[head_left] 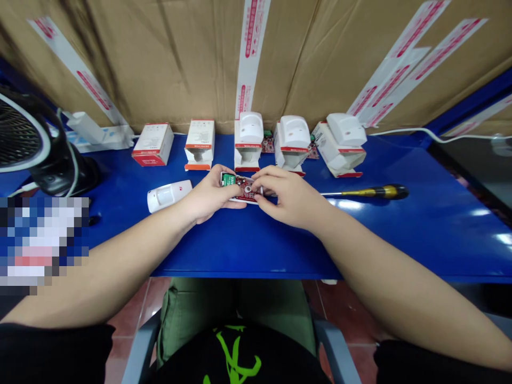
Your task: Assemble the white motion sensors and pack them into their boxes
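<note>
A white detector base with a red circuit board (242, 190) lies between my two hands, a green component at its left end. My left hand (214, 194) is closed around the left end, its thumb on the board. At the right end, the fingers of my right hand (282, 192) are pinched on the board's edge. Just left of my left hand, a white detector cover (169, 196) lies on the blue table (248, 245). A screwdriver (368, 192) with a yellow and black handle lies to the right, its tip end hidden behind my right hand.
Along the back stand a closed detector box (153, 144), an open box (200, 144) and three open boxes topped by white detectors (251, 127). Red circuit boards (268, 144) lie behind them. At left are a black fan (48, 144) and a power strip (108, 140). Cardboard (192, 64) lines the back.
</note>
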Demonstrator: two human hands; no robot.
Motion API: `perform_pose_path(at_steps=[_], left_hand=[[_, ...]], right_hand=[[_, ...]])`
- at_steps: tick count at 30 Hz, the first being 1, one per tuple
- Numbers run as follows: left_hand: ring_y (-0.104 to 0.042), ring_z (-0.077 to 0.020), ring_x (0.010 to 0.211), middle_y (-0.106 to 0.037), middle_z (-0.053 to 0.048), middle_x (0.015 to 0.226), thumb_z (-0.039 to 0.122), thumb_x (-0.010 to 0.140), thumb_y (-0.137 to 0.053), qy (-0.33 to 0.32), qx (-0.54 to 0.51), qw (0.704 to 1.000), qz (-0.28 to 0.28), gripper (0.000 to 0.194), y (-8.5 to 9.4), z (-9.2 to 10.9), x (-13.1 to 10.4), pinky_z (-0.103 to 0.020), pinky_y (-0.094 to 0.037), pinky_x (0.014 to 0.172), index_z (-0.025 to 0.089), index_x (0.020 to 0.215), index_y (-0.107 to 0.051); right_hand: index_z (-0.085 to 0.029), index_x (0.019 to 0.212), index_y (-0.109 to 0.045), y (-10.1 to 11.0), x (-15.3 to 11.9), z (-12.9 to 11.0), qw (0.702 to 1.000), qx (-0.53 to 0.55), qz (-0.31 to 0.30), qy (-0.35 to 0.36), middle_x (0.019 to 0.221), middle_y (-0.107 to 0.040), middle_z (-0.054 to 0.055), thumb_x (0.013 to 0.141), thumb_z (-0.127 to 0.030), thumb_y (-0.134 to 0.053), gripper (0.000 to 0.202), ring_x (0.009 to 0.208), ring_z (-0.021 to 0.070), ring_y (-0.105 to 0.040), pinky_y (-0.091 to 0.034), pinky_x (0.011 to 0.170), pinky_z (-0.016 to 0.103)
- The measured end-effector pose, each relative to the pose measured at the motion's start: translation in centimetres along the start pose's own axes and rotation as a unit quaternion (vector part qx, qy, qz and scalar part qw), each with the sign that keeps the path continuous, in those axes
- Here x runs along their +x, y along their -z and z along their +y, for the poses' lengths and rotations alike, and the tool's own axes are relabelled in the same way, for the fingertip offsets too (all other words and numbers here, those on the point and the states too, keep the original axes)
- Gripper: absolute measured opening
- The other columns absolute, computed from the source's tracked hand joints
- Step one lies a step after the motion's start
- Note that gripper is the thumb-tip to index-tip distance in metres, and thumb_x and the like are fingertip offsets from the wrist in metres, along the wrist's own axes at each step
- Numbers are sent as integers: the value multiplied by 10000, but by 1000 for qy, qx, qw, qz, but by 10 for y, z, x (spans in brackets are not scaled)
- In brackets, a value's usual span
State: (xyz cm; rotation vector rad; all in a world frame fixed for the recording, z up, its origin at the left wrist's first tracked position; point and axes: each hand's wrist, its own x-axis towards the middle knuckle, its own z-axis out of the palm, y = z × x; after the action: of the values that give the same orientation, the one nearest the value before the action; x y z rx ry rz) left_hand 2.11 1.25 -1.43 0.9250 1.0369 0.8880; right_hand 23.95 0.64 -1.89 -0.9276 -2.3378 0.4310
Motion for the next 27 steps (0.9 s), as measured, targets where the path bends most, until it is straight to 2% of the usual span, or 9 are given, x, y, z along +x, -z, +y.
perform_pose_path(at_steps=[2,5,7,10,16,18,21,23,27], left_hand=[[-807,-204,831,-753,-45,929,-4,785,-835,-9,0,1000,-7,444,2,-1,2,-347,-725,736,210,996,-508],[-799,-213,852,-718,-22,936,16,752,-858,-41,17,999,4,470,5,-1,3,-381,-727,748,212,985,-500],[-784,-202,850,-688,5,935,44,721,-869,-76,36,996,13,487,6,0,3,-370,-721,725,216,986,-499],[-748,-179,822,-639,37,912,103,681,-872,-129,59,990,16,500,9,0,5,-326,-699,668,225,985,-494],[-673,-177,780,-601,31,929,168,711,-820,-246,171,954,33,431,13,0,6,-338,-643,686,245,991,-501],[-646,-181,820,-601,22,945,143,720,-810,-298,215,928,54,402,13,2,3,-336,-608,774,247,990,-531],[-633,-199,898,-625,9,959,103,719,-802,-354,267,894,72,386,12,5,-1,-336,-548,904,248,988,-568],[-654,-211,930,-668,-6,998,107,738,-784,-373,288,880,55,359,11,6,-3,-345,-527,940,249,993,-575],[-708,-236,1017,-743,-34,1076,147,780,-726,-385,325,864,-3,292,13,3,-3,-358,-521,977,252,1016,-588]], right_hand=[[-194,1002,-730,1,0,1,999,26,9,-25,1115,-745,107,934,-167,-617,134,856,215,-750,-646,801,388],[-209,1040,-701,-1,1,5,985,95,70,-125,1069,-760,83,940,-230,-664,109,777,200,-756,-655,722,363],[-214,1057,-668,-4,3,8,955,180,103,-213,991,-768,64,956,-262,-671,112,741,194,-764,-666,692,351],[-218,991,-639,-7,7,12,909,268,102,-304,856,-751,36,940,-201,-673,64,719,188,-769,-686,719,358],[-208,988,-646,-12,9,15,892,298,93,-327,835,-739,35,896,-111,-709,148,723,209,-774,-720,775,435],[-209,1031,-644,-13,10,12,866,353,86,-345,869,-760,53,901,-87,-679,182,753,224,-793,-733,798,464],[-207,1052,-647,-13,14,5,805,427,78,-404,877,-789,66,888,-13,-621,255,814,226,-820,-724,925,491],[-201,1003,-670,-13,16,1,776,468,63,-418,890,-806,71,868,30,-599,277,854,210,-829,-703,1004,477],[-202,891,-711,-15,15,2,771,522,32,-364,940,-825,67,844,28,-647,244,960,204,-829,-687,1061,456]])
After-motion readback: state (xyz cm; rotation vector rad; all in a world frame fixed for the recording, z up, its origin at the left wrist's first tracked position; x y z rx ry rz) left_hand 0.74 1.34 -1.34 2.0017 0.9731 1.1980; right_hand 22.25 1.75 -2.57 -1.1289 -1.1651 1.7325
